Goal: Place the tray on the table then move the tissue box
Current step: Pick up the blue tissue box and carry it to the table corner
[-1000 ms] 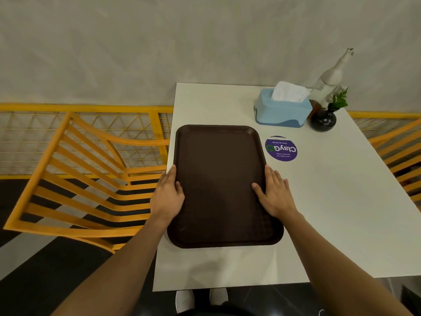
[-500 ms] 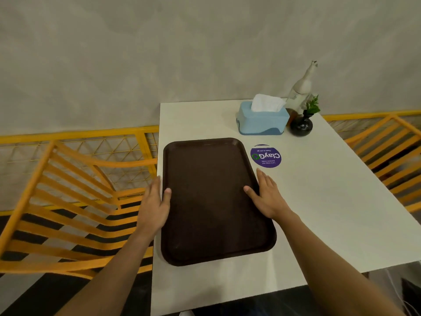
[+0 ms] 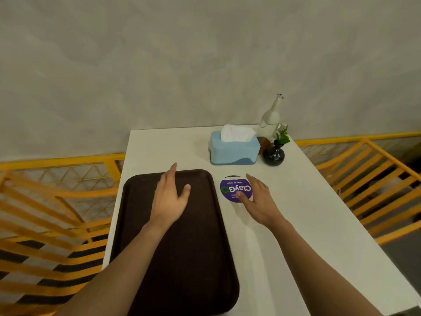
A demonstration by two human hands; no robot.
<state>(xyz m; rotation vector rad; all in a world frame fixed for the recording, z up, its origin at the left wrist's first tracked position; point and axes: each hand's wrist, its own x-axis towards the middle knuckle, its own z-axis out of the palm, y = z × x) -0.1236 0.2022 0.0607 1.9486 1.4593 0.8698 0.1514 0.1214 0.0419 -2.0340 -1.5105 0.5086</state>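
Now, tray (image 3: 182, 247): flat on the white table (image 3: 307, 224), dark brown, rounded corners, faintly textured plastic; placing looks done.
Left hand (image 3: 169, 197): spread open above the tray's far end, gripping nothing.
Right hand (image 3: 257, 199): open too, over the purple round sticker (image 3: 230, 188), empty.
Tissue box (image 3: 234, 148): at 12 o'clock from the right hand, blue, rounded, glossy, white tissue puffing from the top.
Handling: probably light and rigid (slick sides, mind) — clasp the two long sides, not the tissue.
Neighbours: black round vase (image 3: 274, 153) just beside the box at 3 o'clock, a pale bottle (image 3: 271, 117) behind; likely tippable.
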